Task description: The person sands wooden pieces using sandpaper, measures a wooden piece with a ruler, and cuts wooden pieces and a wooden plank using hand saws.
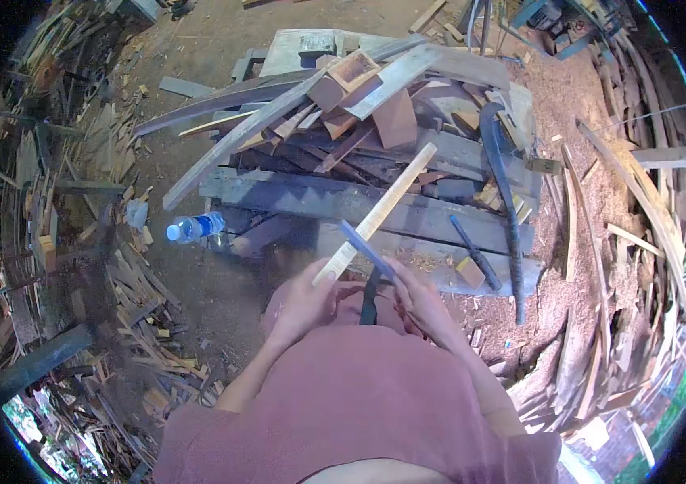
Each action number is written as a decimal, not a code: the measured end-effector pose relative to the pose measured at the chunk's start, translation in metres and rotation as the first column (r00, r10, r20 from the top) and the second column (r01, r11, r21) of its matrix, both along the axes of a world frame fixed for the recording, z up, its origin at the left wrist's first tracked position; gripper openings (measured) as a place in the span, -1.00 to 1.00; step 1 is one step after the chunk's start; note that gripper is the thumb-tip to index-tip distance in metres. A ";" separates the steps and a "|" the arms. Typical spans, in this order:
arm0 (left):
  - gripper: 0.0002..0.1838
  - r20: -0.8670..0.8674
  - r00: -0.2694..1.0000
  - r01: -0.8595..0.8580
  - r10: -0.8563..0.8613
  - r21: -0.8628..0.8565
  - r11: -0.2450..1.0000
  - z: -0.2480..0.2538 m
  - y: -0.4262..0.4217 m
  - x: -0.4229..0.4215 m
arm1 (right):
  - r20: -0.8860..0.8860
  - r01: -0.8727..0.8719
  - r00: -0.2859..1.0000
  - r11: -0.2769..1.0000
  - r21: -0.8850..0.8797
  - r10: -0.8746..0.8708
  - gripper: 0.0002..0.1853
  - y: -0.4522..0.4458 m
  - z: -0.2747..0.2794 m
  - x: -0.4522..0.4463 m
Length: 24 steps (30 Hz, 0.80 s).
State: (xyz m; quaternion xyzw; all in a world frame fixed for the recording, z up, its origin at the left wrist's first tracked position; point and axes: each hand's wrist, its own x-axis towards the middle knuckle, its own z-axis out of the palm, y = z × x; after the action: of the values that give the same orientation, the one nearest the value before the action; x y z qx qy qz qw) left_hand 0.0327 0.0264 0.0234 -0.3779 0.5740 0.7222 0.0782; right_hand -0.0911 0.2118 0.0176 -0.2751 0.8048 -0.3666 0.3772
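My left hand (313, 292) is closed round the lower end of a pale wooden strip (395, 191), which slants up and to the right over the plank bench (278, 194). In my right hand (417, 297) is a flat bluish-grey bar (367, 248); whether it is a file or a blade I cannot make out. The bar crosses the strip's lower part, and its far end shows beyond the strip's left edge. Some of its near end is hidden in my fingers. A dark strap-like piece (370, 300) shows between my hands.
Wood offcuts and an open wooden box (353, 71) are heaped on the bench. A long dark curved bar (501, 185) and a dark rod (476, 252) lie right. A plastic water bottle (196, 228) lies left. Scrap wood piles (157, 339) and sawdust (553, 298) surround the bench.
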 end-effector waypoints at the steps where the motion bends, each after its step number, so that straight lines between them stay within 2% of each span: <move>1: -0.61 0.004 1.000 0.008 -0.009 0.009 1.000 0.000 0.001 0.000 | -0.084 -0.043 0.995 0.997 0.057 0.047 -0.52 -0.009 -0.001 -0.002; 2: -0.63 0.007 1.000 -0.015 0.014 0.019 1.000 0.003 0.001 -0.001 | -0.165 -0.082 0.981 0.990 0.117 0.101 -0.50 -0.016 0.000 -0.003; 3: -0.64 0.006 0.999 -0.040 0.040 0.024 0.999 0.007 0.001 -0.003 | -0.167 -0.077 0.981 0.990 0.120 0.097 -0.50 -0.020 0.001 -0.003; 6: -0.65 0.029 0.999 -0.025 0.025 -0.010 1.000 -0.001 -0.003 0.000 | -0.117 -0.043 0.992 0.999 0.017 0.044 -0.59 -0.023 -0.004 -0.004; 7: -0.64 0.027 1.000 -0.001 0.001 -0.028 1.000 -0.006 -0.003 0.003 | -0.184 -0.070 0.981 0.997 -0.027 0.063 -0.54 -0.005 -0.018 0.000; 8: -0.63 0.024 0.999 -0.031 0.030 0.034 0.999 -0.006 -0.003 0.003 | -0.250 -0.102 0.965 0.993 -0.066 0.083 -0.48 0.015 -0.026 0.003; 10: -0.62 0.041 0.999 -0.026 0.025 0.023 0.999 -0.004 -0.009 0.002 | -0.270 -0.044 0.963 0.976 -0.211 -0.015 -0.50 0.048 -0.024 0.008; 12: -0.60 0.058 0.998 -0.023 0.022 0.013 1.000 -0.002 -0.016 0.001 | -0.140 -0.051 0.987 0.980 0.195 0.079 -0.51 0.103 -0.059 0.011; 13: -0.62 0.030 0.999 -0.013 0.012 0.041 0.999 -0.002 -0.019 0.001 | -0.145 -0.058 0.986 0.979 0.193 0.087 -0.51 0.102 -0.059 0.008; 15: -0.63 0.014 1.000 -0.001 0.000 0.066 0.998 0.005 -0.020 0.000 | -0.169 0.193 0.972 0.961 0.198 -0.161 -0.51 0.091 -0.051 0.008; 17: -0.66 0.139 0.979 0.157 -0.151 -0.029 0.987 0.018 -0.019 -0.009 | -0.415 0.138 0.891 0.981 -0.133 -0.182 -0.49 0.044 -0.028 0.001; 19: -0.67 0.153 0.972 0.186 -0.178 -0.043 0.982 0.010 -0.015 -0.013 | -0.222 0.127 0.967 0.992 -0.002 -0.125 -0.43 0.009 -0.034 -0.005; 20: -0.66 0.161 0.969 0.193 -0.188 -0.019 0.981 0.012 -0.014 -0.017 | -0.222 0.142 0.965 0.990 -0.012 -0.142 -0.43 -0.008 -0.041 -0.008; 21: -0.64 0.169 0.965 0.201 -0.200 0.008 0.980 0.012 -0.012 -0.021 | -0.243 0.095 0.966 0.995 0.027 -0.086 -0.41 -0.023 -0.050 -0.012; 22: -0.65 0.150 0.984 0.106 -0.096 -0.062 0.992 0.000 -0.008 -0.019 | -0.258 0.051 0.966 0.996 0.075 -0.030 -0.38 -0.027 -0.057 -0.011; 23: -0.65 0.150 0.982 0.121 -0.111 -0.059 0.991 -0.005 -0.008 -0.018 | -0.257 0.065 0.965 0.995 0.078 -0.043 -0.38 -0.025 -0.062 -0.009; 24: -0.64 0.121 0.988 0.103 -0.096 -0.058 0.993 -0.009 -0.009 -0.017 | -0.313 0.056 0.948 0.998 -0.014 -0.057 -0.38 -0.023 -0.067 -0.007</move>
State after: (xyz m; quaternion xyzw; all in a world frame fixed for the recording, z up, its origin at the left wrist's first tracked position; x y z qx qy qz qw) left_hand 0.0161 0.0169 0.0143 -0.3932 0.6094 0.6749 0.1359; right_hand -0.0980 0.1892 -0.0490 -0.3076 0.8610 -0.3310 0.2332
